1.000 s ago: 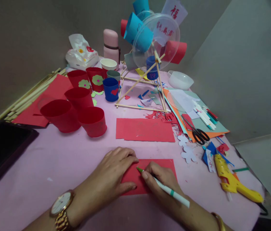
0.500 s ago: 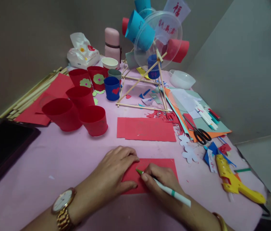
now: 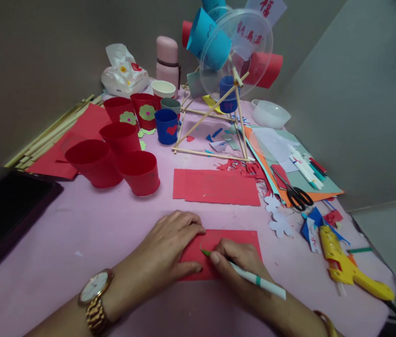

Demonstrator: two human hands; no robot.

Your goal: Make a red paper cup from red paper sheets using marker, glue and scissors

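A red sheet of paper point(image 3: 235, 238) lies on the pink table in front of me. My left hand point(image 3: 175, 245) rests flat across its left side, fingers stretched and thumb apart. With my right hand point(image 3: 235, 262) I grip a white marker point(image 3: 266, 283) with a green band, its green tip touching the paper near the middle. A faint curved line shows beside the tip. Just beyond lie overlapping red paper strips point(image 3: 219, 187). Part of the sheet is hidden under both hands.
Red paper cups point(image 3: 138, 173) stand at left, near a dark tablet-like slab point(image 3: 4, 224). A stick frame point(image 3: 212, 154) carries a wheel with cups at the back. Scissors point(image 3: 298, 196), white paper flowers point(image 3: 280, 224) and a yellow glue gun point(image 3: 341, 267) lie at right.
The marker tip has moved slightly down, and a faint curved line now shows on the red paper. My left hand stays on the sheet. The whole view has shifted a little.
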